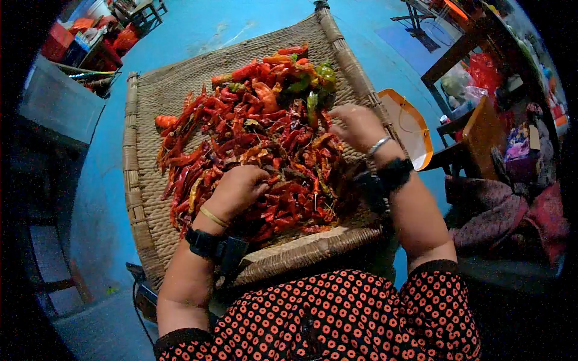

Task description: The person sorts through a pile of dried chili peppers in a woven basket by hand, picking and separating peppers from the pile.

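A heap of red chili peppers (265,135), many dried and wrinkled, is spread on a woven rope cot (156,90). A few green peppers (312,108) lie at its upper right. Low over the middle of the heap is my left hand (241,188), fingers curled in toward the chilies; whatever they pinch is hidden. My right hand (359,127) is at the heap's right edge, beside the green peppers. Its fingers are bent together and slightly blurred, and I cannot make out what is in them.
An orange-rimmed white tray or lid (409,126) sits past the cot's right side rail. Farther right stand a wooden chair (481,129) and crumpled dark red cloth (487,207). A translucent bin (60,99) is at the left. The floor (198,18) is blue.
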Demonstrator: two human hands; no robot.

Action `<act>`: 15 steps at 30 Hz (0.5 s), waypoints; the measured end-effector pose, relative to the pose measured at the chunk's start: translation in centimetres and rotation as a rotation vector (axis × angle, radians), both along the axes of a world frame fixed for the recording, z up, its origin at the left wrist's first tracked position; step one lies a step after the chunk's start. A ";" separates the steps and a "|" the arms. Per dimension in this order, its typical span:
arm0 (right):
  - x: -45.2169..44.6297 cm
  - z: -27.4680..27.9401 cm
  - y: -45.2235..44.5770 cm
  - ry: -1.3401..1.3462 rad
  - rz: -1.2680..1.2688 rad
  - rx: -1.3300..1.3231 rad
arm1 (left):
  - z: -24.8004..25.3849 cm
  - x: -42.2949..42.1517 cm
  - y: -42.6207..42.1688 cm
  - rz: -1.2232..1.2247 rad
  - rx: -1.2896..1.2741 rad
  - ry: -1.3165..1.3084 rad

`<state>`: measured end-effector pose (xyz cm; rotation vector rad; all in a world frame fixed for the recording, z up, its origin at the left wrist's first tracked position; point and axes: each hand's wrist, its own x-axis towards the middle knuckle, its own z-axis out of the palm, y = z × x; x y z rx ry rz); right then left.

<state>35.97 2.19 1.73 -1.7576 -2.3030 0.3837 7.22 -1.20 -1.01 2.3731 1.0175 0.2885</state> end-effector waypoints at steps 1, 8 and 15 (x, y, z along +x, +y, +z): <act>-1.1 -0.4 -0.2 -0.113 0.022 -0.019 | -0.1 0.0 0.1 -0.003 -0.002 0.037; -2.7 -4.3 1.1 -0.295 0.044 -0.081 | -0.4 -0.1 0.1 -0.010 -0.004 0.028; -1.1 -4.6 2.1 0.086 -0.152 0.014 | 0.0 0.0 0.0 0.006 -0.033 0.031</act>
